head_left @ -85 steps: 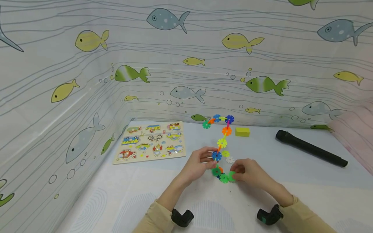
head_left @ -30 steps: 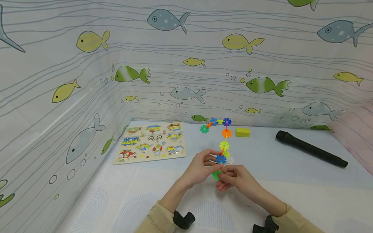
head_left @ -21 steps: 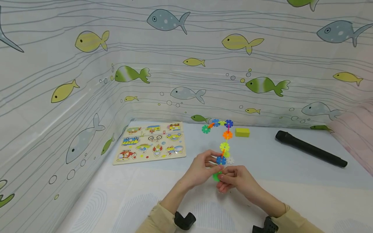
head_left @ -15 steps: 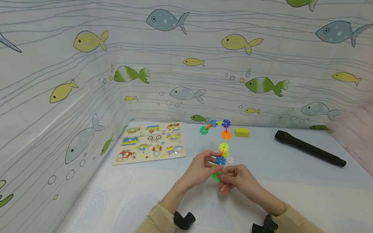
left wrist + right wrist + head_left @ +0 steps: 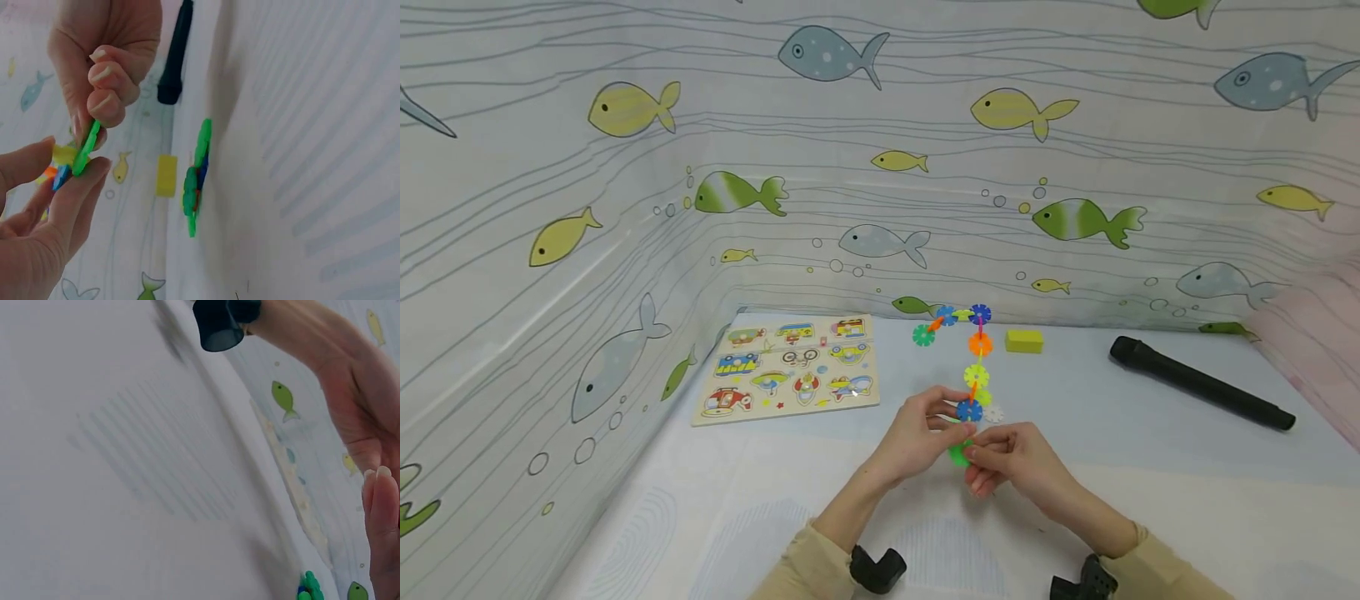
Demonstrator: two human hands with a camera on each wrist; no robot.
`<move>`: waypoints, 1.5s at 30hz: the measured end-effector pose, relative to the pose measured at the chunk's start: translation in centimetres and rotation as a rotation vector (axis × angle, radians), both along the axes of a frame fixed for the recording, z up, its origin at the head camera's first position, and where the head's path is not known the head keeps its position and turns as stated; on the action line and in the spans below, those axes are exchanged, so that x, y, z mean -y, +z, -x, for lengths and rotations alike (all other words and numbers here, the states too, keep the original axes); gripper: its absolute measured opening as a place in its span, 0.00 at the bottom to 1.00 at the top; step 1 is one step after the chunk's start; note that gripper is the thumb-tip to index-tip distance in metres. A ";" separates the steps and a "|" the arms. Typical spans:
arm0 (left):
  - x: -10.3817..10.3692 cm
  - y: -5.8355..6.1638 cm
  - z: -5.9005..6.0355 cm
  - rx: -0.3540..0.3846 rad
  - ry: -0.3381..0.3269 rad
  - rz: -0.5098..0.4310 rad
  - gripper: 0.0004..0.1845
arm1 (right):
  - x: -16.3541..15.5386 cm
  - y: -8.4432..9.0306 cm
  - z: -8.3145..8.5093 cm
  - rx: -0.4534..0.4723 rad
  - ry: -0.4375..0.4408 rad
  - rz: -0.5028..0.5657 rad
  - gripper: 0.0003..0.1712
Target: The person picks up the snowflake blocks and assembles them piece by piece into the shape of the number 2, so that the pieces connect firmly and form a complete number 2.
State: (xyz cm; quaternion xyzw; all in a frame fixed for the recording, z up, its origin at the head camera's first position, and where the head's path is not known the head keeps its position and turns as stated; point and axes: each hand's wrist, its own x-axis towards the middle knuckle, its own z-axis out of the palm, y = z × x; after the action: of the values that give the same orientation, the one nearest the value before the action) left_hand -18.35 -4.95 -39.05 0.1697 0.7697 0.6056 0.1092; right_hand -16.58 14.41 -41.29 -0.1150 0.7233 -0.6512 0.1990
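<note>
Pale mat (image 5: 1150, 517) walled by fish-print sheet (image 5: 925, 125)

Open mat lies at 6 o'clock of the hands (image 5: 970, 450); the puzzle board (image 5: 786, 367) blocks 10 o'clock, the black tube (image 5: 1198, 382) 2 o'clock.

Both hands (image 5: 94, 125) pinching green disc (image 5: 86, 147), perhaps one piece

the right hand (image 5: 1011, 467) covers most of the green disc (image 5: 957, 454) in the head view. the right wrist view cuts off the fingers (image 5: 382, 512) at its edge. the little pile of discs (image 5: 195, 178) there is blurred.
</note>
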 end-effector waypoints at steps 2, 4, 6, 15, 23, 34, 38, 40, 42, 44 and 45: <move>-0.1 -0.2 0.1 -0.001 0.002 -0.002 0.20 | -0.1 0.0 0.0 0.005 0.005 -0.008 0.19; -0.1 -0.3 0.1 -0.005 0.016 0.004 0.20 | -0.1 -0.1 0.0 0.019 0.011 -0.017 0.19; -0.1 -0.3 0.1 -0.011 0.023 0.010 0.20 | 0.0 -0.2 0.0 0.024 0.028 -0.032 0.19; 0.2 0.0 0.1 -0.020 0.025 0.002 0.20 | 0.6 -0.9 0.0 0.000 0.025 0.051 0.24; 0.3 0.0 0.1 0.014 0.011 -0.037 0.21 | 0.4 -0.5 -0.1 0.003 0.005 0.082 0.23; -0.2 -0.1 0.0 -0.046 -0.012 0.014 0.21 | 0.1 -0.6 0.3 0.024 0.056 0.058 0.23; 0.0 -0.1 0.1 -0.055 -0.005 0.058 0.21 | -0.1 -0.6 0.5 -0.038 0.089 -0.021 0.23; 0.1 -0.1 0.2 -0.053 0.001 0.071 0.21 | -0.3 -0.5 0.7 -0.082 0.088 -0.082 0.21; 0.2 -0.1 0.2 -0.050 0.004 0.073 0.22 | -0.7 -0.4 1.0 -0.134 0.073 -0.153 0.19; 0.3 -0.2 0.3 -0.049 0.009 0.066 0.23 | -1.0 -0.4 1.3 -0.183 0.043 -0.229 0.17; 0.3 -0.2 0.3 -0.048 0.012 0.064 0.23 | -1.2 -0.4 1.5 -0.210 0.024 -0.265 0.16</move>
State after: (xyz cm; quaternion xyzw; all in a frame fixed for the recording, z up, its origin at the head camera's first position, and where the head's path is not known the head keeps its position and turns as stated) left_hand -18.65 -5.25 -39.23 0.1758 0.7921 0.5772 0.0925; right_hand -18.06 15.64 -41.65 -0.1639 0.8181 -0.5322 0.1435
